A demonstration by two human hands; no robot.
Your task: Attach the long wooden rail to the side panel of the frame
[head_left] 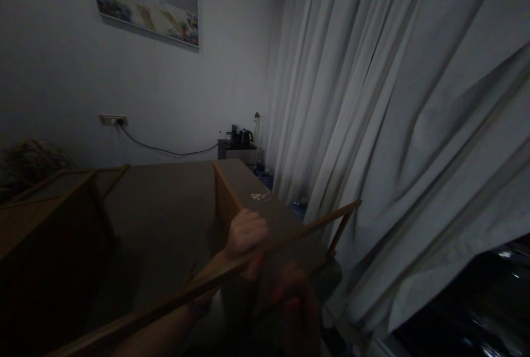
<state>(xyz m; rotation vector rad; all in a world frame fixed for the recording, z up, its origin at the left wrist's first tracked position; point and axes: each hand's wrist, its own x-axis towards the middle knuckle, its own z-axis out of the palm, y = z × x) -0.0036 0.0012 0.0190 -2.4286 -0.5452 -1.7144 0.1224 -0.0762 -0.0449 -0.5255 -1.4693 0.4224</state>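
A wooden panel stands on edge on a large grey-brown table. My left hand is closed over its near end. In front of that hand, a long thin wooden rail slants from the lower left up to the right, with a short crosspiece at its far end. My right hand is in deep shadow below the rail, its fingers bent inward. What those fingers hold, if anything, is hidden by the dark.
Another wooden frame or box lies on the left of the table. Small pale scraps lie beside the panel. A dark kettle stands on a small cabinet at the back. White curtains hang close on the right.
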